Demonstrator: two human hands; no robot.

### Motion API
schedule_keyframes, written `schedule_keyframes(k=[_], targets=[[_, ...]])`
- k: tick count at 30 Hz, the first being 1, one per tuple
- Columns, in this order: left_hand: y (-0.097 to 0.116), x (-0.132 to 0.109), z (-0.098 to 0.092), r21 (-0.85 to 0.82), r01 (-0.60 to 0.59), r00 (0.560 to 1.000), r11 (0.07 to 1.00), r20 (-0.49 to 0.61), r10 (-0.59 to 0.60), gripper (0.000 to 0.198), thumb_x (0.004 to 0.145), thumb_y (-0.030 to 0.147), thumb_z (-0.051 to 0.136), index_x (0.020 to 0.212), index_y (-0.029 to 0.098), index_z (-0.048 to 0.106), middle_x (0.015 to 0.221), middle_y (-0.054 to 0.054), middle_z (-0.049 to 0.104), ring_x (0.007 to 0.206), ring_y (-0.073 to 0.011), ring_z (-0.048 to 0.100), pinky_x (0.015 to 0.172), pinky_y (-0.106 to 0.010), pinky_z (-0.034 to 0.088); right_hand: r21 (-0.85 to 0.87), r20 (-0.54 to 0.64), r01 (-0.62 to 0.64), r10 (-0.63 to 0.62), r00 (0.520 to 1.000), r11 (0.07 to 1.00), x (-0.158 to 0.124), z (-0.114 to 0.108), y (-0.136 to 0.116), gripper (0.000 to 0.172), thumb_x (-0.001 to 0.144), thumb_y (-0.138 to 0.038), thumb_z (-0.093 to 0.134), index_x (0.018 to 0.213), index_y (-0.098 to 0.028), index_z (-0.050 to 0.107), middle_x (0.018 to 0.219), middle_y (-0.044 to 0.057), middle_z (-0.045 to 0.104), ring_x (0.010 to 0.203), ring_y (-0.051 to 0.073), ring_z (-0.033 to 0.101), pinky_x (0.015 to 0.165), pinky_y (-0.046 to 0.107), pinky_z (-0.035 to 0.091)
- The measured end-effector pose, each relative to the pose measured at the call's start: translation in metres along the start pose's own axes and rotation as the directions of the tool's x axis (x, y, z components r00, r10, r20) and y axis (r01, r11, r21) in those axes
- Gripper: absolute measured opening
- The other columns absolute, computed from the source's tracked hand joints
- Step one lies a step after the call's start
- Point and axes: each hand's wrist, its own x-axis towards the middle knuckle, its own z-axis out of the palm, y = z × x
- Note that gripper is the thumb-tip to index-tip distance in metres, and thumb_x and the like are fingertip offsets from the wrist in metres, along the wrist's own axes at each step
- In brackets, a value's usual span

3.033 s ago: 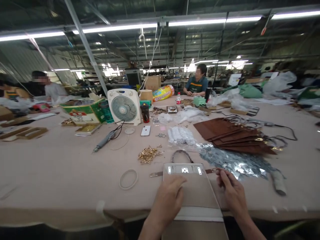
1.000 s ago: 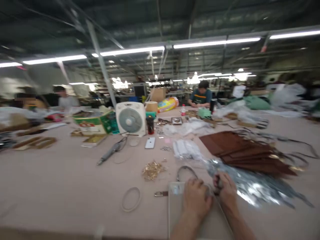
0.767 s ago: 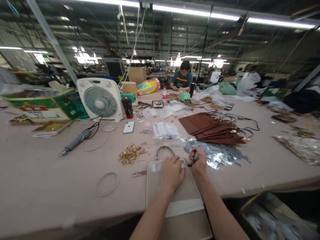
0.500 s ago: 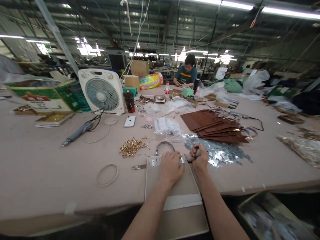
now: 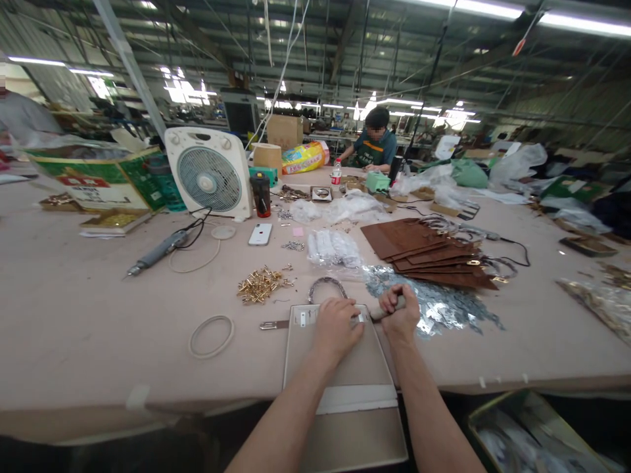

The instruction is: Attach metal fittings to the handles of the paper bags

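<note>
Beige panel (image 5: 367,366) flat; gry cyl. tool (image 5: 378,313) slanted at its rt edge

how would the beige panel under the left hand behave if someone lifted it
The beige panel may be fairly stiff, judging by its straight edges. The slim loop at its far end might sway. The narrow metal-tipped strap jutting out at its left could swing or catch.

Glaring tube lights (image 5: 586,25), dim roof (image 5: 379,46)

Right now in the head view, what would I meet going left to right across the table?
Grey corded tool, white ring, gold-coloured fasteners, left hand on the beige panel, right hand around a grey-wrapped handle, plastic bag at the picture's right edge.
</note>
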Motion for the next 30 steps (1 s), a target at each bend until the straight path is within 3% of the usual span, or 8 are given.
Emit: schedule_keyframes(k=[9,18,26,30], targets=[[-0.003,0.000,0.004,0.014,-0.015,0.999,1.000,-0.037,0.016,0.020,0.081,0.025,0.081,0.101,0.025,0.078,0.126,-0.005,0.075,0.121,-0.0266,0.064,0.114,-0.049,0.042,-0.077,0.138,-0.128,0.138,0.981,0.989,0.016,0.024,0.016,0.032,0.085,-0.048,0.072,0.077,-0.020,0.060,0.053,-0.009,0.041,0.037,0.005,0.033,0.035,0.016,0.027],[-0.004,0.002,0.004,-0.011,-0.012,0.998,1.000,-0.055,0.012,0.015,0.080,0.022,0.081,0.095,0.024,0.080,0.123,-0.004,0.076,0.117,-0.0262,0.067,0.111,-0.046,0.045,-0.084,0.147,-0.240,0.250,0.957,0.967,0.027,0.027,0.021,0.034,0.082,-0.050,0.075,0.077,-0.020,0.060,0.052,-0.010,0.040,0.036,0.004,0.030,0.033,0.015,0.026],[-0.010,0.006,0.004,-0.042,0.002,0.999,0.999,-0.035,-0.003,0.012,0.080,0.023,0.079,0.092,0.023,0.079,0.124,-0.006,0.076,0.118,-0.0273,0.066,0.112,-0.047,0.045,-0.095,0.139,-0.365,0.375,0.916,0.926,0.035,0.034,0.022,0.035,0.078,-0.049,0.077,0.075,-0.019,0.059,0.051,-0.010,0.038,0.036,0.003,0.027,0.033,0.014,0.026],[-0.006,0.000,0.002,-0.058,0.020,1.000,0.998,-0.014,-0.021,0.016,0.078,0.029,0.079,0.093,0.022,0.080,0.121,-0.007,0.077,0.114,-0.0278,0.068,0.110,-0.047,0.047,-0.067,0.205,-0.445,0.449,0.870,0.893,0.030,0.032,0.010,0.032,0.078,-0.044,0.079,0.073,-0.019,0.059,0.049,-0.011,0.036,0.034,0.002,0.026,0.032,0.013,0.025]])
